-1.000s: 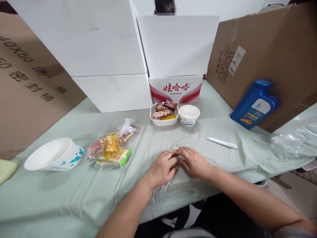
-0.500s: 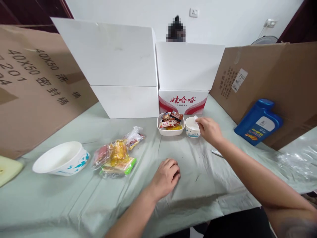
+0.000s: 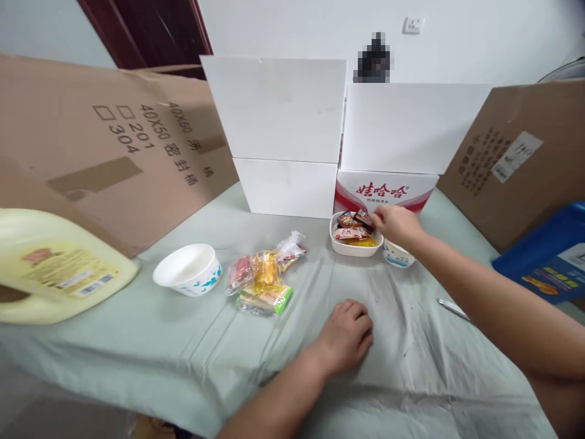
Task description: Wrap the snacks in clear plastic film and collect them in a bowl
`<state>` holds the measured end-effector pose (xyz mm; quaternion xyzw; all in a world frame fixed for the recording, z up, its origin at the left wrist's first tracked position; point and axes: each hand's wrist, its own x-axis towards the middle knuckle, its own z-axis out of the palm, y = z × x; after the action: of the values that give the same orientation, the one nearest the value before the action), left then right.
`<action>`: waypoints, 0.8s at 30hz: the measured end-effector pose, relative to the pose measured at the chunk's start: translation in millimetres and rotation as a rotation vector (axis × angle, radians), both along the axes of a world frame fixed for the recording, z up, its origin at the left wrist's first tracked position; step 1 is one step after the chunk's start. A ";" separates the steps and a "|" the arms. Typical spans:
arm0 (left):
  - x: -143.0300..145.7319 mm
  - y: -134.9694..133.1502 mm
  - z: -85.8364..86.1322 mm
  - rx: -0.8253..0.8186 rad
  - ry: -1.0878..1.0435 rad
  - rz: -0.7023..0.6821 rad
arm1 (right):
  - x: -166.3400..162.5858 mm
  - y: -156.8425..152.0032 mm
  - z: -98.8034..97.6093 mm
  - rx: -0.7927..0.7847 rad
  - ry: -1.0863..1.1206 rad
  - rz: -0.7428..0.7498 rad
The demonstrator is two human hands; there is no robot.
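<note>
My right hand reaches over a small paper bowl to a white tray of packaged snacks. Its thumb and fingers are pinched at the edge of a dark brown snack packet in the tray. Beside that packet are a pale packet with red print and a yellow one. My left hand rests on the cloth nearer to me, fingers curled in and holding nothing I can see. To its left lies a group of wrapped snacks in clear, yellow and green packaging.
A larger paper bowl and a pale yellow jug stand at the left. At the right are a blue bottle and a metal tool, partly behind my forearm. White boxes and brown cartons border the table.
My right hand has moved left from the small paper bowl, where it held a small whitish piece, to the brown packet in the tray. The view has turned left; my left hand stays on the cloth.
</note>
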<state>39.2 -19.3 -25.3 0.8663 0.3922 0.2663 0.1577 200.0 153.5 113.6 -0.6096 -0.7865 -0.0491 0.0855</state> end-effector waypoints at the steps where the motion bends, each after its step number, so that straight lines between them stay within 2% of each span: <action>1: -0.1 0.5 -0.5 -0.001 0.007 -0.001 | -17.6 -5.2 -2.5 0.046 0.074 0.112; 3: -0.7 1.3 -1.4 -0.009 0.011 -0.002 | -56.7 -15.7 -16.2 0.078 0.193 0.430; 5: -1.5 2.0 -2.6 -0.023 0.007 -0.004 | -96.1 -23.4 -38.7 0.032 0.186 0.656; 7: -2.2 2.6 -4.4 -0.034 0.008 -0.004 | -130.0 -26.4 -63.9 -0.059 0.166 0.697; 9: -2.9 3.3 -6.5 -0.039 0.016 -0.001 | -153.5 -25.4 -85.2 -0.154 0.192 0.657; 12: -3.9 4.6 -8.0 -0.042 0.013 0.008 | -163.0 -22.7 -99.8 -0.183 0.243 0.604; 15: -5.5 4.3 -4.2 -0.020 -0.036 -0.012 | -138.3 -28.4 -94.5 -0.140 0.266 0.558; 18: -8.3 0.5 3.5 0.042 -0.179 -0.045 | -83.7 -52.0 -85.1 -0.077 0.280 0.484; 21: -10.3 -3.1 9.3 0.227 -0.390 -0.012 | -18.5 -96.5 -88.1 0.002 0.280 0.389; 24: -6.8 -2.3 9.5 0.333 -0.347 0.029 | 32.9 -148.9 -104.5 0.064 0.281 0.366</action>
<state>32.3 -21.6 -15.9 0.8160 0.3223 0.4741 0.0740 232.9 4.6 9.1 -0.4546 -0.8624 0.0279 0.2211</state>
